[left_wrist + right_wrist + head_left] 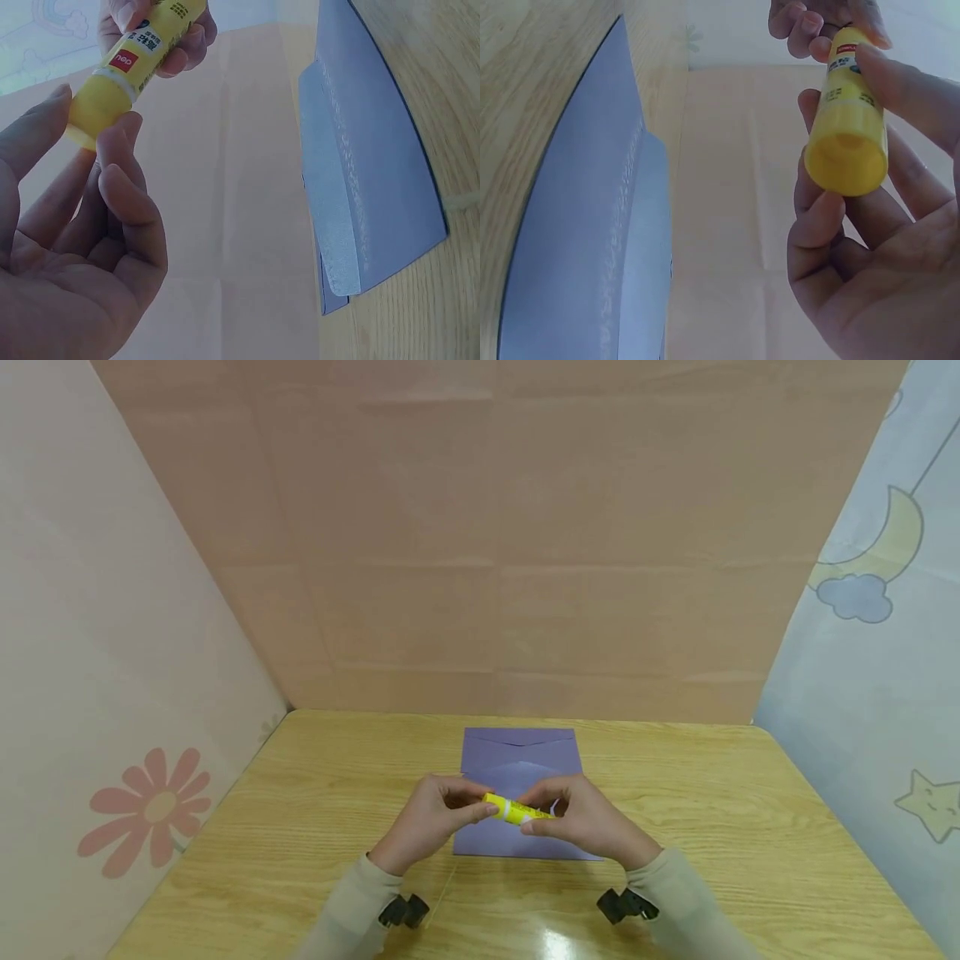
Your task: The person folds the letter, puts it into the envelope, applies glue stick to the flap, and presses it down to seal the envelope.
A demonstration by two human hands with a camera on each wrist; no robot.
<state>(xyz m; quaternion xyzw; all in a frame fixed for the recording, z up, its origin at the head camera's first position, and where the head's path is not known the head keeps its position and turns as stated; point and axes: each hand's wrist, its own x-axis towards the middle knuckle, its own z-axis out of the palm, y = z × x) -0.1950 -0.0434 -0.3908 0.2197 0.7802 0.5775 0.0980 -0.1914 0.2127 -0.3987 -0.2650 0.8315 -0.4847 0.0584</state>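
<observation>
A yellow glue stick (517,812) with a white band is held between both hands above a purple envelope (525,843). My left hand (426,823) pinches the capped end of the stick with thumb and fingers. Around the body near the other end, my right hand (592,823) grips with its thumb and fingers. A red label shows on the glue stick (135,60) in the left wrist view. Below it lies the envelope (382,157), its flap partly raised, with a whitish streak along the fold. In the right wrist view the round base of the glue stick (847,161) faces the camera.
The wooden table (315,827) spreads out on both sides of the envelope. A brownish-pink sheet (495,543) stands behind it. Patterned panels with a flower (156,808) and a moon (900,535) flank the table.
</observation>
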